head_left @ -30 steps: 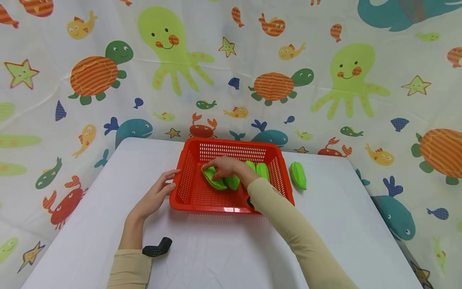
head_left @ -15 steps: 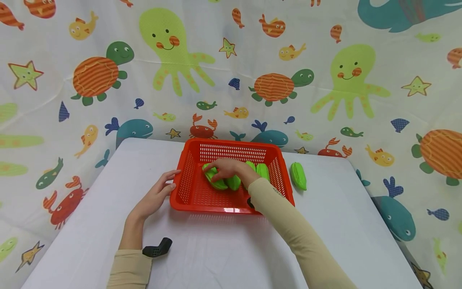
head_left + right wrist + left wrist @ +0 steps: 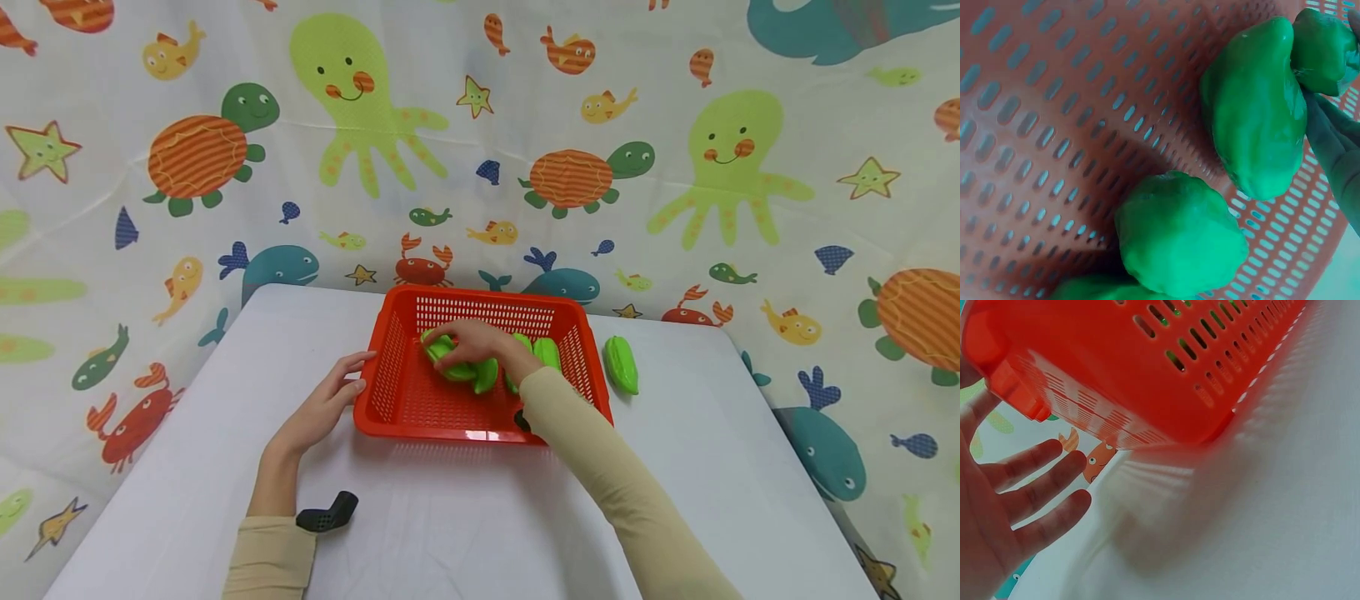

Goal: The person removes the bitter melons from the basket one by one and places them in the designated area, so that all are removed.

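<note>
In the head view, my right hand (image 3: 472, 342) reaches into a red basket (image 3: 450, 432). Its fingers and thumb pinch a ribbed green star fruit (image 3: 437, 347) on the basket's left side. A second green star fruit (image 3: 486, 377) lies against it, under the palm. In the right wrist view, the hand (image 3: 1338, 147) shows at the right edge, fingertips at a star fruit (image 3: 1324, 53); two more lie nearer the camera. My left hand (image 3: 322, 408) touches the basket's left rim from outside. In the left wrist view, that hand's fingers (image 3: 1054, 481) are spread straight.
More star fruit (image 3: 547, 353) lie at the basket's right side, partly behind the right forearm. One star fruit (image 3: 621, 365) lies on the white table (image 3: 697, 417), right of the basket. A sea-animal curtain (image 3: 480, 142) hangs behind.
The pinched star fruit has shifted slightly up and turned to lie closer against its neighbour, with my right fingers moving along. The left hand and basket stay in place.
</note>
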Action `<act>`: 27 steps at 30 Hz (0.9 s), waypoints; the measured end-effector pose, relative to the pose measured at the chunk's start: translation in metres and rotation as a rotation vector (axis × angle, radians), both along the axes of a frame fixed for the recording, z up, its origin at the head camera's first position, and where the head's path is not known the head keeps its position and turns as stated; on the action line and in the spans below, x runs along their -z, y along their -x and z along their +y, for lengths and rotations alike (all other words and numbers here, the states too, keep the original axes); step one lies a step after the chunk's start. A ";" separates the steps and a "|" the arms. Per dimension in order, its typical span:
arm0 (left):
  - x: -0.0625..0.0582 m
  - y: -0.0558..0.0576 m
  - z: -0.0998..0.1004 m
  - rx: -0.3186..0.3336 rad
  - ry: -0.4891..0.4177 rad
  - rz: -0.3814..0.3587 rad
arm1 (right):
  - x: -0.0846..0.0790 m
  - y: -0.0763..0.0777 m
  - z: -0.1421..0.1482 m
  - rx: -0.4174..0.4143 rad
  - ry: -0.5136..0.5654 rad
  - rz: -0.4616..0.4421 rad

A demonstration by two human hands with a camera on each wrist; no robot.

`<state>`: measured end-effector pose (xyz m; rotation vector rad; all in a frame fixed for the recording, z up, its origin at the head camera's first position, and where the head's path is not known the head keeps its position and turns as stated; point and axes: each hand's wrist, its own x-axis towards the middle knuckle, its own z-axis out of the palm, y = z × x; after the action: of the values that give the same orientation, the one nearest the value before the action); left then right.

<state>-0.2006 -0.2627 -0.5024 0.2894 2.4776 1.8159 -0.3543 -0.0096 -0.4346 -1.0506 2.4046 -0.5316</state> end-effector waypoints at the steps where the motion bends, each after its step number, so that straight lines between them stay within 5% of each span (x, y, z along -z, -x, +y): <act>1: 0.000 0.000 0.000 0.001 0.000 0.001 | -0.001 0.000 0.001 0.010 0.009 -0.010; 27: -0.002 0.001 0.000 -0.029 0.026 -0.022 | -0.003 0.009 0.009 0.074 0.120 -0.046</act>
<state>-0.2019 -0.2622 -0.5002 0.2317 2.5019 1.7860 -0.3637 -0.0003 -0.4319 -0.9899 2.4043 -0.7256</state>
